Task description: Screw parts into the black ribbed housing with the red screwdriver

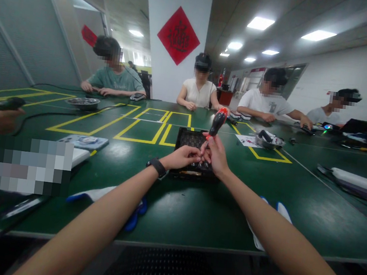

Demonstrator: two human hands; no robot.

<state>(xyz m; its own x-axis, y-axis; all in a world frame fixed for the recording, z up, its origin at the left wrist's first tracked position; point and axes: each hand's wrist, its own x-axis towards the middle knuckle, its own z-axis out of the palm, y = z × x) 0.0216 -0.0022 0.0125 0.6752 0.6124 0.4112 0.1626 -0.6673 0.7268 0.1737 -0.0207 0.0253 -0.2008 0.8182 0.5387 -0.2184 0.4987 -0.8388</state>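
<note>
Head camera view: the right hand (217, 156) is closed around a screwdriver (218, 122) with a red and black handle, held upright over the near edge of the tray (186, 138) (a black one, on the green table (194, 214)). The left hand (184, 156), fingers pinched narrow, meets the shaft just above the tray; what they pinch is too small to tell.
</note>
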